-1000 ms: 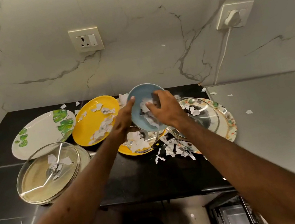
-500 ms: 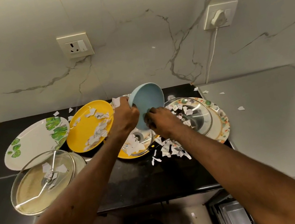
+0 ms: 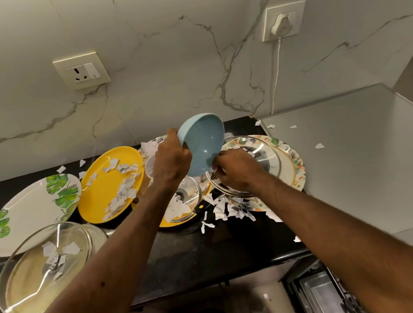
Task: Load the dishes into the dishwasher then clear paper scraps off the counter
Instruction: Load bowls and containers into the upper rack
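While left hand [image 3: 171,159] grips bowl [image 3: 204,143], scraps [image 3: 220,210] beneath

The bowl [image 3: 205,142] was pale blue and plain. The yellow plate [image 3: 106,190] was one flat colour, the white plate [image 3: 25,215] bore green leaf prints, and the flowered plate [image 3: 294,165] had a cream ground with orange, green and grey blooms round its rim. The paper scraps [image 3: 220,210] were white with dark print. The tabletop [image 3: 189,255] was black, and the wall [image 3: 181,50] was white marble veined in grey.
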Tool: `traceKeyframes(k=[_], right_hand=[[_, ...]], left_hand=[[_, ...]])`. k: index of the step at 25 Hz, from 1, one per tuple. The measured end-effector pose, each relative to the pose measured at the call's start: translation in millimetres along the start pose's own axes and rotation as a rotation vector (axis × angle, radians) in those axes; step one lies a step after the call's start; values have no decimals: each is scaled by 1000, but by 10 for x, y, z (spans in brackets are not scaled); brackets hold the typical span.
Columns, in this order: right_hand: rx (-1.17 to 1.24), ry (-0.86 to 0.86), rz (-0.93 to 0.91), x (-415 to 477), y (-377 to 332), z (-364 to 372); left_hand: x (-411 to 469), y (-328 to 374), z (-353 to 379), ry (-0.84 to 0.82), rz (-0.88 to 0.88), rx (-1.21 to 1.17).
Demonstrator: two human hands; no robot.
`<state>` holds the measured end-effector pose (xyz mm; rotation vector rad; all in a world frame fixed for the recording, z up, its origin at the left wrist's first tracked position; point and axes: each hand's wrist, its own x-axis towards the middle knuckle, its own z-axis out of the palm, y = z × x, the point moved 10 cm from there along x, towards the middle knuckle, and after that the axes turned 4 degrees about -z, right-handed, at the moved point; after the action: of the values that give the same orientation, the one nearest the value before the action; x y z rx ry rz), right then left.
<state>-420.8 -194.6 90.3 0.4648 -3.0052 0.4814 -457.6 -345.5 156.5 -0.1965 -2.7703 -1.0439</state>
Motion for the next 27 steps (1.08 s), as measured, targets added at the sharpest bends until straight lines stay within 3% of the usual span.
traceKeyframes(k=[4,6,7,9,12,16,20,24,27], right_hand=[[327,442,420,-511,761,-324],[765,648,722,-907,1267,-302],[1101,655,801,-1003,1399,-192],[1642,428,707,-1021,1306,-110],[1914,19,373,-1256,944,-289],[2035,-226,196,-1927,1019,-535],[2063,-253,165,-2637,1441,-785],[2007,-112,298,-3419,2012,-867],[1835,-39,576,-4250,2597,-679]], left_hand=[[68,149,55,37,39,-75],[92,139,195,-42,-63,-262],[73,143,315,-110,-143,-390],[-28,320,622,-272,-223,-608],[-302,917,1146,-525,-130,-729],[-674,1761,1708,-730,26,-676],[-1049,2608,2137,-784,217,-588],[-1460,3257,2788,-803,370,-287],[-1928,3549,3443,-937,491,6]])
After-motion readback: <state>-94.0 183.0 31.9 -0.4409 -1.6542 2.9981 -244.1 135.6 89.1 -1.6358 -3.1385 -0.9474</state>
